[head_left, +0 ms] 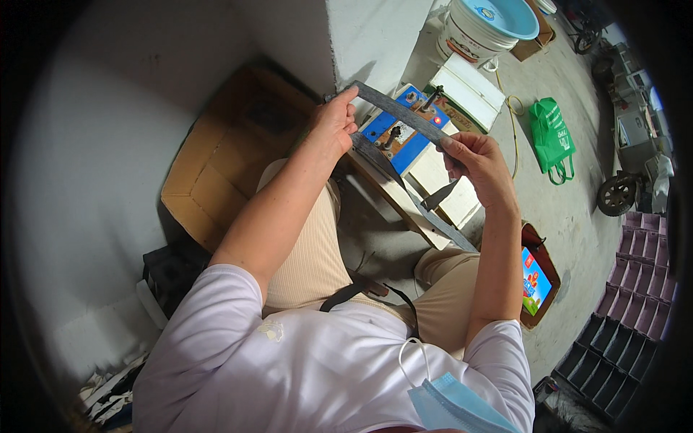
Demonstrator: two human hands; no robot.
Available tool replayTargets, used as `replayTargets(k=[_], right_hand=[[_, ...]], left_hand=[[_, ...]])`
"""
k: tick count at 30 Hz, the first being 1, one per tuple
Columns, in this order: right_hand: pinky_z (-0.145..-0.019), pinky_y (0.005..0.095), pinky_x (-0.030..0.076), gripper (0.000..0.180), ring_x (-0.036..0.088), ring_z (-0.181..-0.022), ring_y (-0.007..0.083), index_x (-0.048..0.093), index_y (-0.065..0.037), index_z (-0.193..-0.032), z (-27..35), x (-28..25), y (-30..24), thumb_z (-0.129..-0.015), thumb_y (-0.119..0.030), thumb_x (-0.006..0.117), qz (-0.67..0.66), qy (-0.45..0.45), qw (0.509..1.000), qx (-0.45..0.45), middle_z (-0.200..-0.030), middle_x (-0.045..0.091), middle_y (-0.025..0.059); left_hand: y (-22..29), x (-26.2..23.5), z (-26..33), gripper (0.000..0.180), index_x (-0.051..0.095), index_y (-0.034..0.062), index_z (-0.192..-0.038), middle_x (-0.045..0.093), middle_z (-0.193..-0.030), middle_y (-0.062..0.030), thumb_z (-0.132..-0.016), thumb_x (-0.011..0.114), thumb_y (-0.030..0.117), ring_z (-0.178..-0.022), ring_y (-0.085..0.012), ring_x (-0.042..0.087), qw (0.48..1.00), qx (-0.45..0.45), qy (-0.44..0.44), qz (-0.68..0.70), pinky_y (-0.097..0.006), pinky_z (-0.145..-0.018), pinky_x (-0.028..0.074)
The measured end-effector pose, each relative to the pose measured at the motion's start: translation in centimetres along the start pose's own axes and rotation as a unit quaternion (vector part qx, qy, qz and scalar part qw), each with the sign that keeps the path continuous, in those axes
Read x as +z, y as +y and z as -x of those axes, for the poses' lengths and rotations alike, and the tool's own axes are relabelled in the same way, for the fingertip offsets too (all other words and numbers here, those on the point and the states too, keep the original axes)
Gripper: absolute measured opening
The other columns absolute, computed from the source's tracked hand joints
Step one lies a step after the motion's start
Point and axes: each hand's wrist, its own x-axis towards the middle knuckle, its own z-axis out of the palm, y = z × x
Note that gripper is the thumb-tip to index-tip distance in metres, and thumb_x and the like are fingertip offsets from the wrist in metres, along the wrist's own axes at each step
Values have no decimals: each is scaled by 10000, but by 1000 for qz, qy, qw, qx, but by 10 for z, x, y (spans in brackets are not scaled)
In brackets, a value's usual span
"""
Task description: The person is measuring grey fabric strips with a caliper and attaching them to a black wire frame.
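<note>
A dark grey fabric strip (401, 110) is stretched between my two raised hands. My left hand (336, 121) pinches it at the upper left, near the wall corner. My right hand (478, 164) grips it between thumb and fingers, and a short pointed end hangs below. More grey strip (377, 157) runs from beneath my left hand down to the right along the bench. Behind and below the strip is a blue and white device (411, 150) with black knobs, partly covered by it. The device rests on a low pale bench (390, 191) before my knees.
An open cardboard box (209, 173) stands at left against the wall. Farther off are a white bucket (462, 36) with a blue basin (505, 16), a white-lidded box (469, 90) and a green bag (551, 133). A box with a colourful package (534, 281) sits beside my right knee.
</note>
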Motion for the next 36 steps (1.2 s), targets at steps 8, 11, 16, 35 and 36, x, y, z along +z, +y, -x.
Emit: replayTargets(k=[8,11,16,35,36], right_hand=[[-502,205,393,225,472,-528,61,630,-13,-826,-3,-1,4,-899,-225,631,2,13,1000,-12,-613,548,-2],[-517,200,398,208,488,-549,57,633,-24,-820,-3,-5,5,-898,-216,623,-1,10,1000,-10,-634,574,1],[-515,201,400,195,498,-548,58,638,-31,-805,-5,-8,9,-887,-207,626,8,17,1000,-2,-638,586,2],[-516,193,396,188,490,-547,53,637,-33,-840,13,-28,19,-901,-210,625,-60,19,998,-30,-658,590,2],[-517,193,398,190,490,-548,52,636,-33,-851,16,-25,16,-905,-216,625,-92,8,994,-53,-657,589,2]], left_hand=[[-1,0,-7,252,518,175,-711,427,-586,58,-755,763,213,-455,-59,289,1000,9,5,5,-240,-455,226],[-2,1,-5,261,510,177,-708,422,-588,63,-749,766,210,-454,-62,283,1000,12,9,5,-245,-460,225],[2,4,-1,280,477,175,-718,394,-536,73,-787,747,203,-403,-46,241,1000,2,22,7,-226,-416,195],[20,-12,41,196,521,117,-681,420,-583,47,-791,684,118,-411,-39,278,976,204,-68,6,-229,-388,190],[24,-16,52,188,524,120,-682,435,-588,44,-802,669,112,-414,-35,278,968,230,-97,12,-223,-385,187]])
